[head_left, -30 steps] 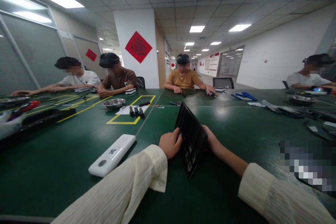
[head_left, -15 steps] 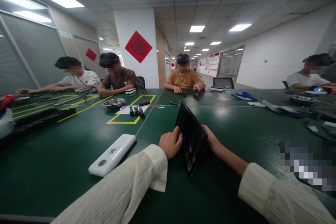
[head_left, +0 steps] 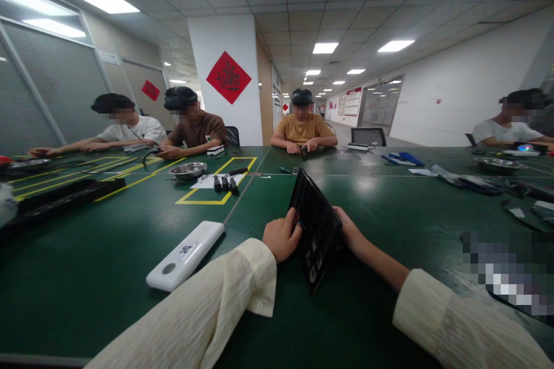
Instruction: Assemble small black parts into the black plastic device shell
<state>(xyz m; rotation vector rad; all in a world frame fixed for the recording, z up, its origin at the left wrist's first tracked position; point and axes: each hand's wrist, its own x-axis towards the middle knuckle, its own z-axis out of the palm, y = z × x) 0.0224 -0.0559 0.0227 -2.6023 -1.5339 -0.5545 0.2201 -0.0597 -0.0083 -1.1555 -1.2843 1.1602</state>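
Hands first: my left hand (head_left: 281,236) is curled nearly closed, fingertips pressed on the near face of the black panel (head_left: 318,228) at its left edge, wrist straight, and the cream sleeve (head_left: 225,300) comes in from the lower left. My right hand (head_left: 351,232) lies against the panel's back. Its fingers are hidden behind the panel, so I cannot tell how far they curl. That forearm is bare to the cuff and reaches in from the lower right.

There is one black panel, flat and rectangular, standing on edge on the green table (head_left: 108,242) between my hands, right in front of me. Its long axis runs away from me, the near end low and the far end higher, pointing toward the person in the yellow shirt (head_left: 303,128). It leans over to the right, and the face with rows of small recesses turns left and up.

One white power bank (head_left: 186,253) lies flat to the left, near my left sleeve but apart from it. Farther off, a yellow tape rectangle (head_left: 203,202) frames three small black pieces (head_left: 225,184), with one steel bowl (head_left: 188,170) beside them. Four other people sit around the table.
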